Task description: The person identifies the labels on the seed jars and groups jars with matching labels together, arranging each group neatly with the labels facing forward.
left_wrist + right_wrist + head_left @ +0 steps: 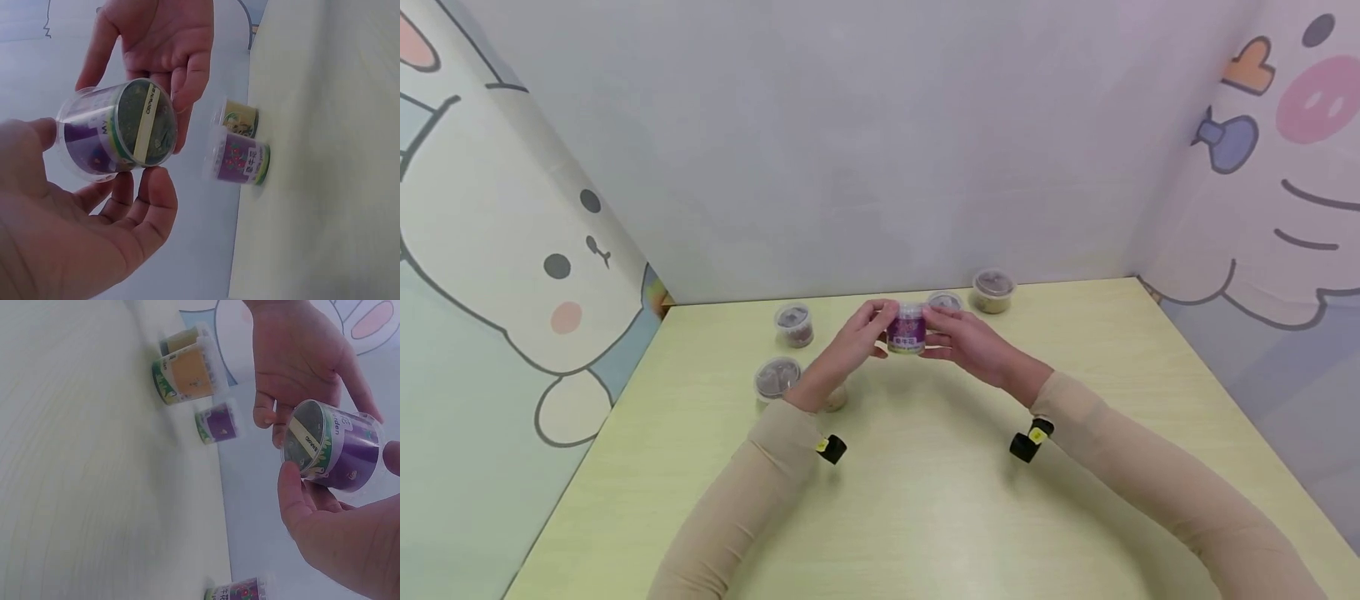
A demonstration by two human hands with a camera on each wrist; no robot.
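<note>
Both hands hold up a small clear plastic tub with a purple label [907,330], over the back part of the table. The left hand [859,335] grips it from the left, thumb at the lid end and fingers lower down. From the other side, the right hand [972,343] grips it the same way. In the left wrist view the tub [94,137] is tilted, its base showing dark contents and a pale printed strip. Behind the right fingers stands another lidded tub [945,302], partly hidden.
On the pale table [925,500], one tub [993,290] stands at the back right. To the left are a small tub [793,325] and a wider tub [777,377]; another tub [836,399] is half hidden by the left wrist. A plain wall [880,150] rises behind.
</note>
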